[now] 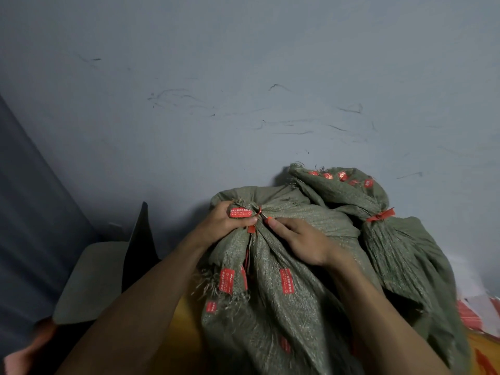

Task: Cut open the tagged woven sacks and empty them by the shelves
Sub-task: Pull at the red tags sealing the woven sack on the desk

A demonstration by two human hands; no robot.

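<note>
Here I am at the near sack, green woven plastic, slumped against the grey wall right in front of me. My left hand is wrapped round its bunched neck, squeezing the gathered weave just above the red tie. My right hand pinches a small orange-tipped cutter, its point right at the knot. The cloth looks soft and floppy but coarse, frayed at the edges, with printed red tags along it. The body bulges, so I'd guess it's heavy. The cinched neck is the only firm handhold, and I want it taut so the tie parts cleanly rather than the weave. The second sack sits just behind, touching this one, with its own tie uncut.
</note>
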